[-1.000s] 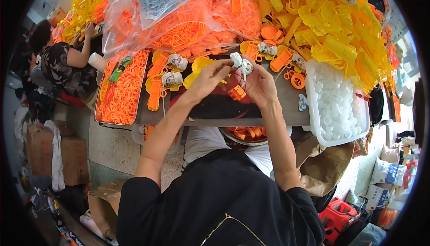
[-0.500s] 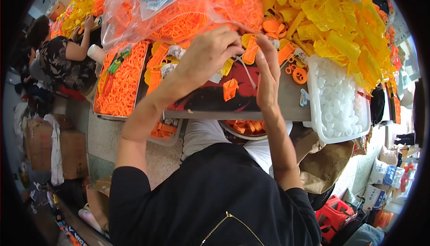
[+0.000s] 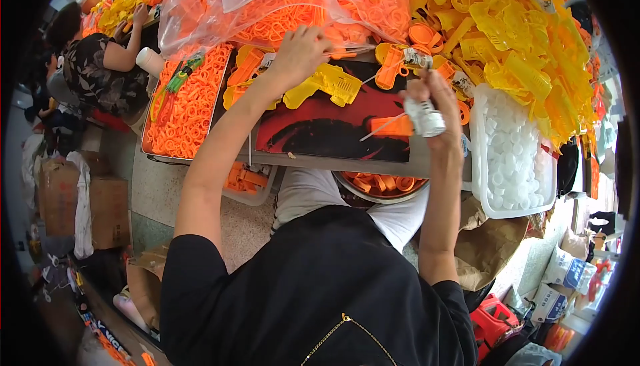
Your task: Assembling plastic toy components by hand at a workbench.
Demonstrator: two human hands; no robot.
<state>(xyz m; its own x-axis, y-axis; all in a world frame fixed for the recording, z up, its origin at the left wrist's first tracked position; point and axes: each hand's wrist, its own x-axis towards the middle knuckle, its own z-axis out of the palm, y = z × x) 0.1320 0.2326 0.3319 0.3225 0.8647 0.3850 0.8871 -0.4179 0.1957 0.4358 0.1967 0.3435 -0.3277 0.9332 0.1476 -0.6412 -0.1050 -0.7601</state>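
Note:
My right hand [image 3: 441, 103] is closed round a small white bottle [image 3: 427, 121] with a printed label, its cap end toward me. Beside the bottle is an orange plastic piece [image 3: 390, 126] with a thin white tube across it; whether they are joined I cannot tell. My left hand [image 3: 303, 53] reaches to the far side of the mat [image 3: 327, 129], fingers curled and their tips partly hidden, beside an orange strip [image 3: 343, 55]. Yellow translucent toy-like shells [image 3: 327, 86] lie just right of that wrist. More orange and yellow parts [image 3: 390, 66] with a white bottle lie beyond my right hand.
Orange rings fill a tray [image 3: 189, 109] on the left; white caps fill a clear bin [image 3: 513, 159] on the right. Bagged orange parts [image 3: 287, 16] and heaped yellow shells [image 3: 513, 39] stand behind. A bowl of orange pieces [image 3: 380, 185] sits by my lap. Another person [image 3: 100, 73] works at far left.
My hands have moved apart. The right came nearer and now holds the white bottle; the left moved slightly left and away. Yellow shells now show on the mat beside my left wrist.

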